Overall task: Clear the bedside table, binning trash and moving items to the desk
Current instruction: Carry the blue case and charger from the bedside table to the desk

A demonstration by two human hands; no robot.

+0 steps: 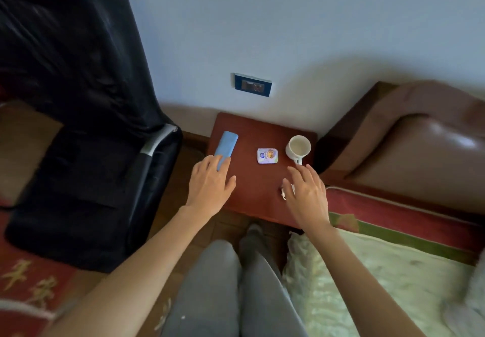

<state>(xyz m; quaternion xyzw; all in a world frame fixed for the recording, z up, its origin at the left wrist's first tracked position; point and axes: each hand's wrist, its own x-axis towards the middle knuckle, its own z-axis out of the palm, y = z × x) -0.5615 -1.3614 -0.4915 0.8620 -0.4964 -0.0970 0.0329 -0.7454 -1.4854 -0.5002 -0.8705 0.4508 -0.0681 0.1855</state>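
A small red-brown bedside table stands against the wall. On its left lies a light blue oblong case; my left hand hovers over its near end, fingers spread, touching or nearly touching it. A small printed snack wrapper lies in the middle. A white mug stands at the right, handle toward me. My right hand is spread just in front of the mug, over a crumpled whitish scrap that it mostly hides.
A black office chair stands left of the table. The bed with a brown headboard cushion and a pale blanket is on the right. A wall socket sits above the table. My grey-trousered legs are below.
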